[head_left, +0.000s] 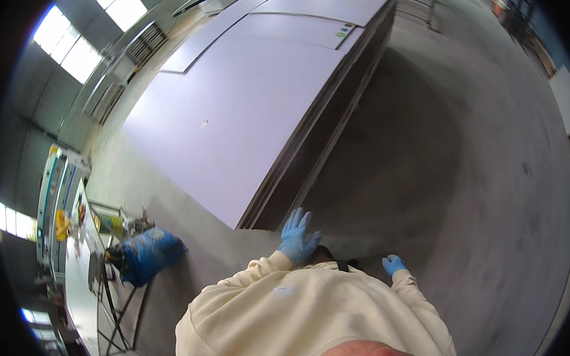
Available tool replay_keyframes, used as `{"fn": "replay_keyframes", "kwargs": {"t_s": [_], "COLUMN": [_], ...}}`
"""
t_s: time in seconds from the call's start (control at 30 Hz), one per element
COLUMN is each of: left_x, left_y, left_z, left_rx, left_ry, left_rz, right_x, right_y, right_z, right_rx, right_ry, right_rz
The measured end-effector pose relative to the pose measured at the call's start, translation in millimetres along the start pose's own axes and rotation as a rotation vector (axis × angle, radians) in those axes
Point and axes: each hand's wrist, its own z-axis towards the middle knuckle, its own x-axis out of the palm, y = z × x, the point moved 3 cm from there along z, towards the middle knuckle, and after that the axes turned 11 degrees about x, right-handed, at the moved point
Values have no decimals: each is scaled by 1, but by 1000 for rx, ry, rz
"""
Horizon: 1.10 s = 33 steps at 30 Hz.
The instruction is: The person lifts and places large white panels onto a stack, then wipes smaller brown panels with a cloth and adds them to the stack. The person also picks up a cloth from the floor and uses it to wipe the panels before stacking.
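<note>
My left hand (299, 235), in a blue glove, is held out with its fingers spread and nothing in it. It is close to the near corner of a tall stack of large pale lilac panels (231, 104); whether it touches the stack I cannot tell. The stack's side shows dark layered edges (299, 154). Low at my right side hangs my right hand (394, 265), also blue-gloved, its fingers curled, with no object showing in it. Cream sleeves cover both arms.
A blue bag (147, 254) sits by a long white-topped workbench (82, 296) on thin metal legs at the left. Metal racks (126, 66) stand near the far left wall. Grey concrete floor (485, 175) stretches to the right, where a pale board (567, 99) stands at the far edge.
</note>
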Motion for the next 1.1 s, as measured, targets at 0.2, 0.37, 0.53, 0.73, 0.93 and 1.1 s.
{"fn": "replay_keyframes", "kwargs": {"t_s": [0.2,0.37,0.53,0.73,0.93,1.1], "left_x": [-17,-35,-43,-33,-101,-179], "left_y": [19,50,54,5,-122,-197], "left_z": [-26,-40,-94,-168,-138,-111], "left_rx": [-374,-494,-804,-1144,-1149,-1077], "left_ry": [-24,-321,-643,-1122,-984,-1039], "left_rz": [-68,25,-97,7,1057,1453], "right_x": [-55,-46,-48,-57,-67,-55], "right_y": [102,206,302,415,486,511], "right_z": [50,55,16,-38,-106,-156], "right_rx": [-159,-365,-643,-1067,-1435,-1346], "right_ry": [11,138,228,393,736,1161], "right_rz": [-160,-235,-386,-368,-234,194]}}
